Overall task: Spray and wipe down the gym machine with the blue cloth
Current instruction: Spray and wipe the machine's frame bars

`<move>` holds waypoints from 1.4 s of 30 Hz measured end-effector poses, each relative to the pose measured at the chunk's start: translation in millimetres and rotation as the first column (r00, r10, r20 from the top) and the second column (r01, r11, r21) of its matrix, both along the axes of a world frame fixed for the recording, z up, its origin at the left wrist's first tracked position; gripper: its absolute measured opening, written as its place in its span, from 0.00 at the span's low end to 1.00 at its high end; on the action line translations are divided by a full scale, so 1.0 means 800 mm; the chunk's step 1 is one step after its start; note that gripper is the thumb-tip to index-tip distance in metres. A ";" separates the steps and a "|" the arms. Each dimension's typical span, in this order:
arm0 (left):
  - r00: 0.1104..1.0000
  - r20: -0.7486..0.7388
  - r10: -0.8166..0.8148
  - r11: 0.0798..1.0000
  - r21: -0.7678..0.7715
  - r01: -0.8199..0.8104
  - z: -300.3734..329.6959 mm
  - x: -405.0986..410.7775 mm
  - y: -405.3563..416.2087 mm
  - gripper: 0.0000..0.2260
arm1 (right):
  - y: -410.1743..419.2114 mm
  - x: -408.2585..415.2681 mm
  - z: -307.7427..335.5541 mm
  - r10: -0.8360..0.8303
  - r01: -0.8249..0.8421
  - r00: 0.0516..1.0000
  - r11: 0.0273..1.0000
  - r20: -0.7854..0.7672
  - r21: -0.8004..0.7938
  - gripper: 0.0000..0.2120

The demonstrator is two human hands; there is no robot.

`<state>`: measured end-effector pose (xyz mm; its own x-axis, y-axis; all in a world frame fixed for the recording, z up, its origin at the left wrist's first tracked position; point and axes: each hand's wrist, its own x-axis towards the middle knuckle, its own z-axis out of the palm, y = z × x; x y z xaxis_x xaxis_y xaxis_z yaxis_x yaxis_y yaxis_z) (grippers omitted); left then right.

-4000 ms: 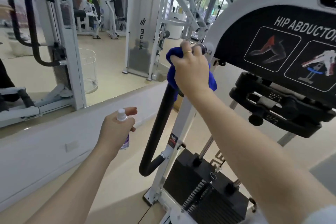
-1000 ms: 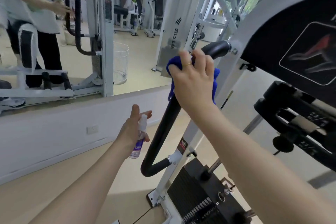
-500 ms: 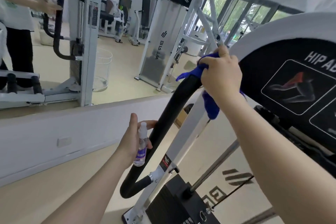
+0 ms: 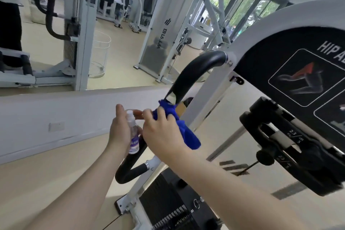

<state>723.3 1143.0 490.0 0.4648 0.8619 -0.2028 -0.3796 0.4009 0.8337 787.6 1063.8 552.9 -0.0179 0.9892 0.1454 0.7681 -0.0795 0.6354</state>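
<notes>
- Spray bottle [image 4: 133,136] at frame centre, long axis upright, white nozzle up; left hand [image 4: 119,132] curled round it.
- Right hand [image 4: 160,132] grips blue cloth [image 4: 183,132] against black curved handle [image 4: 188,82], mid-bar; half a second ago, at the handle's top.
- Mirror wall [image 4: 56,24] upper left; tan floor [image 4: 37,173].

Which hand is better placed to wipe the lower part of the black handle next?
Probably the right hand: it grips the blue cloth against the black handle, while the left hand holds the spray bottle.

A gym: weight-stack machines [image 4: 169,30], wall mirror [image 4: 119,58], hip-abductor placard [image 4: 306,73].
</notes>
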 end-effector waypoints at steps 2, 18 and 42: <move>0.995 -0.077 0.070 0.997 0.040 -0.067 -0.018 -0.016 -0.004 0.27 | -0.004 -0.003 -0.030 -0.007 0.010 1.000 0.995 0.022 -0.100 0.13; 0.944 -0.273 -0.185 0.955 -0.278 0.107 -0.148 -0.041 -0.028 0.27 | 0.014 0.003 -0.098 0.097 -0.119 0.987 0.979 0.130 0.169 0.04; 0.963 -0.265 -0.054 0.966 -0.259 -0.018 -0.220 -0.056 -0.038 0.29 | 0.020 0.017 -0.145 0.371 -0.343 0.928 0.850 0.007 0.400 0.07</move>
<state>678.3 1112.7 313.9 0.3778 0.7558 -0.5347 -0.1480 0.6194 0.7710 801.0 1079.9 437.0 -0.3355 0.7796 0.5288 0.8308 -0.0198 0.5562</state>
